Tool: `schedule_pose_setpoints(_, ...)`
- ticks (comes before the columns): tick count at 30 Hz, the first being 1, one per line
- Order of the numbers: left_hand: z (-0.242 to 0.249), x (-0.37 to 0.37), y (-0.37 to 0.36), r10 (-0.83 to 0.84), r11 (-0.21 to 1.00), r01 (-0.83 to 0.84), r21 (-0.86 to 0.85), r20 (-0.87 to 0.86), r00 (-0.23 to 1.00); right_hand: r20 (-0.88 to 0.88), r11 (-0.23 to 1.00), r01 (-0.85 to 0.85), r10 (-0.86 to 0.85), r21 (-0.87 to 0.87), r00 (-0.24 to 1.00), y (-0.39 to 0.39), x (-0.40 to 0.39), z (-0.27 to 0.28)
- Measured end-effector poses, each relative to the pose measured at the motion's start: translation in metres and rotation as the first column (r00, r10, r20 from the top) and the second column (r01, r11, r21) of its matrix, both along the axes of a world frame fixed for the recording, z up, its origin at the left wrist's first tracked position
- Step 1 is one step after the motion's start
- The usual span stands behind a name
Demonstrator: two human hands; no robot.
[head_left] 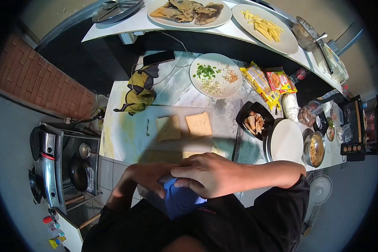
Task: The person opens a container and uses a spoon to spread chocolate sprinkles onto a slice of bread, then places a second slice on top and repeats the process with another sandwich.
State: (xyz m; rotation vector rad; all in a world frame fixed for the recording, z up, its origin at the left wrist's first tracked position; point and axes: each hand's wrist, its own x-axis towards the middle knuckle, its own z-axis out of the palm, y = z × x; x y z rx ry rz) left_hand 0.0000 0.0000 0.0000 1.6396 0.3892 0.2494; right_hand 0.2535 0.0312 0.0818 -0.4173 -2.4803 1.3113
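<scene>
Close to my body I hold a container with a ridged blue lid (179, 200), tilted toward me. My left hand (151, 176) is wrapped round its side, and what looks like a clear body shows below that hand. My right hand (206, 174) grips the lid's edge with bent fingers. Just beyond my hands lies a pale cutting board (203, 145). Two bread slices, a left one (168, 128) and a right one (198, 124), lie flat on it. More bread shows partly at the near edge, mostly hidden in shadow and behind my hands.
A knife (238, 145) lies right of the board, near a black bowl of cooked pieces (247, 110) and a round white lid or plate (287, 140). Behind are a plate of chopped vegetables (216, 90), noodle packets (256, 80) and a yellow-green cloth (139, 94). A stove (50, 168) stands left.
</scene>
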Motion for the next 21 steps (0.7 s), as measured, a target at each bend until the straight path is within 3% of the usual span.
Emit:
schedule_pose_setpoints(2, -0.003, -0.001, 0.000, -0.030, 0.998, 0.023, -0.062, -0.121, 0.992, -0.157, 0.995, 0.077, -0.067, 0.064, 0.985, -0.002, 0.001, -0.006)
schedule_pose_setpoints(5, -0.007, -0.002, 0.003, -0.013, 0.999, 0.011, -0.044, -0.067, 0.998, -0.211, 0.981, 0.121, -0.088, 0.150, 0.974, -0.003, -0.002, -0.006)
schedule_pose_setpoints(9, -0.014, -0.002, 0.001, -0.041, 0.999, 0.040, -0.017, -0.072, 0.997, -0.216, 0.983, 0.132, -0.101, 0.132, 0.971, -0.006, -0.002, -0.005)
schedule_pose_setpoints(11, 0.002, 0.001, 0.003, -0.047, 0.995, 0.037, -0.094, -0.111, 0.993, -0.143, 0.996, 0.091, -0.088, 0.018, 0.986, -0.005, 0.001, 0.003)
schedule_pose_setpoints(13, 0.010, -0.001, 0.002, -0.018, 0.989, -0.001, -0.147, -0.127, 0.992, -0.051, 0.992, 0.091, -0.087, 0.083, 0.995, -0.003, 0.011, 0.039)
schedule_pose_setpoints(14, 0.010, 0.000, 0.002, 0.003, 0.979, -0.033, -0.201, -0.145, 0.989, -0.111, 0.985, 0.139, -0.127, 0.104, 0.986, 0.001, 0.013, 0.048)
schedule_pose_setpoints(15, 0.007, 0.000, 0.003, -0.010, 0.976, -0.022, -0.217, -0.145, 0.989, -0.048, 0.989, 0.137, -0.135, 0.051, 0.990, 0.010, 0.013, 0.045)
schedule_pose_setpoints(17, -0.001, 0.002, 0.007, -0.018, 0.984, 0.019, -0.176, 0.010, 1.000, -0.036, 0.995, 0.096, -0.096, -0.014, 0.995, 0.006, 0.010, 0.029)
schedule_pose_setpoints(19, 0.007, -0.002, 0.009, -0.016, 0.964, 0.010, -0.266, -0.020, 1.000, -0.065, 0.997, 0.080, -0.082, -0.023, 0.995, 0.008, 0.011, 0.029)
schedule_pose_setpoints(21, 0.013, 0.000, 0.019, -0.093, 0.937, 0.115, -0.330, 0.079, 0.992, -0.096, 0.996, 0.076, -0.080, -0.047, 0.992, 0.010, 0.018, 0.034)
